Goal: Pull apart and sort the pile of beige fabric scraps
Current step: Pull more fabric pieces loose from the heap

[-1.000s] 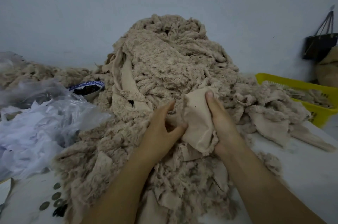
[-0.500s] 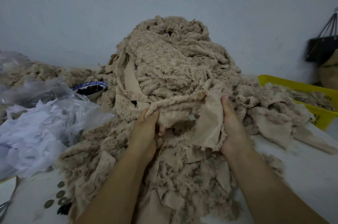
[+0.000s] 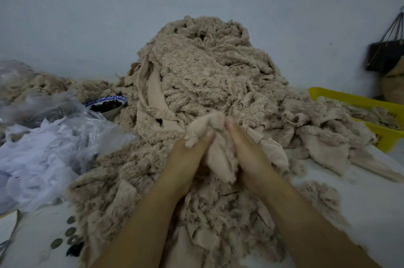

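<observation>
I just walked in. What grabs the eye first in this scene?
A tall heap of fluffy beige fabric scraps fills the middle of the view. In front of it, the left hand and right hand hold one scrap between them. A yellow basket sits at the right, crumpled clear plastic at the left.

The white desk [image 3: 360, 213] carries a tall pile of beige fabric scraps [image 3: 207, 75] spreading from the wall to the near edge. To its left lies a clear plastic bag [image 3: 54, 136] of white scraps, and behind the bag a blue-rimmed bowl [image 3: 107, 105] touches the pile. A yellow basket [image 3: 349, 98] sits at the right. Small round discs [image 3: 70, 232], perhaps coins, lie front left.
</observation>
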`<move>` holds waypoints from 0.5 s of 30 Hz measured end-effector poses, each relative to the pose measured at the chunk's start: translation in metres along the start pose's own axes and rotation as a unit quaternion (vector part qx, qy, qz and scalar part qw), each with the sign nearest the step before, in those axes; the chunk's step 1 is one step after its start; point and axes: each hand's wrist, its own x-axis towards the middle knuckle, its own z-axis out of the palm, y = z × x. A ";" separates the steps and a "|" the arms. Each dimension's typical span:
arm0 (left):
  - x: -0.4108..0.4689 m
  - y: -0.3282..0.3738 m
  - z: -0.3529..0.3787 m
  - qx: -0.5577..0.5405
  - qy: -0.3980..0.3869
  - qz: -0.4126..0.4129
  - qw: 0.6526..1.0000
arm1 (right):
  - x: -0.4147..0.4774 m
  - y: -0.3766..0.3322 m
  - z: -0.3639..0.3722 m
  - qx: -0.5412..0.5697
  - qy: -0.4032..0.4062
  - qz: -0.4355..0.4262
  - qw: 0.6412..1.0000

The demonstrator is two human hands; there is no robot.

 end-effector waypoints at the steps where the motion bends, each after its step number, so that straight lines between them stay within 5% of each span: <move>1: 0.002 0.002 -0.003 -0.068 0.026 -0.014 0.997 | 0.000 0.002 0.000 0.002 -0.024 0.005 1.000; 4: 0.009 0.010 -0.010 -0.252 0.070 -0.061 0.963 | -0.005 0.008 0.007 -0.160 -0.102 0.023 0.982; 7: 0.016 0.013 -0.019 -0.374 0.136 -0.057 0.916 | -0.002 0.008 0.008 -0.267 -0.068 -0.013 0.961; 10: 0.022 0.014 -0.030 -0.456 0.202 -0.047 0.865 | 0.000 0.000 -0.003 -0.092 -0.022 0.021 0.995; 15: 0.022 0.011 -0.032 -0.478 0.231 -0.053 0.846 | 0.000 -0.011 -0.004 0.058 0.016 0.024 0.998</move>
